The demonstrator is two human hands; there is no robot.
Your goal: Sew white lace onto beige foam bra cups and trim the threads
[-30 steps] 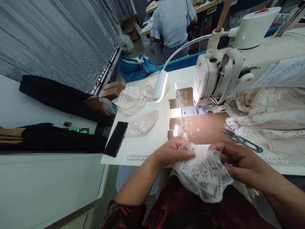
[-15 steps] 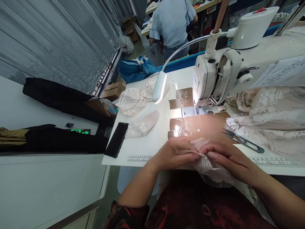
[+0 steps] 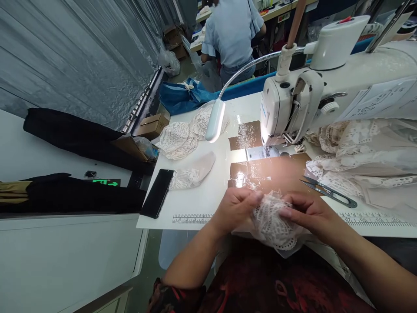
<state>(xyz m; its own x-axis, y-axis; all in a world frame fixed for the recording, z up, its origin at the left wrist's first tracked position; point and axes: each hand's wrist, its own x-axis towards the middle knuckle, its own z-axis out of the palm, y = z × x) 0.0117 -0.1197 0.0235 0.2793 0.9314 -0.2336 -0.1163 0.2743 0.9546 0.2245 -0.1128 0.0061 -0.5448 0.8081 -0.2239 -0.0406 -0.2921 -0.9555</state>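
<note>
Fingers (image 3: pixel 295 215) pinch lace (image 3: pixel 274 227), seemingly over the white table edge (image 3: pixel 185 225); curtain (image 3: pixel 71 56) beyond.

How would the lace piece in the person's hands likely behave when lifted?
The lace piece would probably be floppy, since it bunches and sags between the left hand and right hand. It is likely light, as its openwork looks thin.
</note>
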